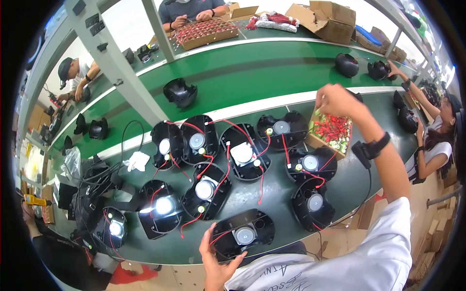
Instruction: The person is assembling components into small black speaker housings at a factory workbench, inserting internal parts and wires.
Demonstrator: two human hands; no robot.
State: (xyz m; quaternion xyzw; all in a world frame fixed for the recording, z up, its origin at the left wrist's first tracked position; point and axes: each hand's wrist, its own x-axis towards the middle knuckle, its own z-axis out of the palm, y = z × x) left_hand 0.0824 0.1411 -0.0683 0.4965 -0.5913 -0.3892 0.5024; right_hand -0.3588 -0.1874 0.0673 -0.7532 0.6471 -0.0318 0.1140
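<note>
At the bench's near edge my left hand (218, 264) grips a black plastic speaker housing (264, 223), fingers on its left side and thumb along its lower edge. A round grey speaker sits in its middle, with a red wire at its left. My right hand (337, 101) is raised over the far left part of a cardboard box (312, 140) of small red-and-green wired parts (332, 130). Its fingers are curled together; whatever they hold, if anything, is hidden. More black housings (206, 186) with speakers and red wires lie between and left of my hands.
A green conveyor belt (242, 68) runs beyond the bench, carrying black round shells (180, 92). Black cables (99, 174) and a white tissue (137, 161) lie on the left. A grey post (116, 63) rises at the left. Co-workers sit across the belt and at the right.
</note>
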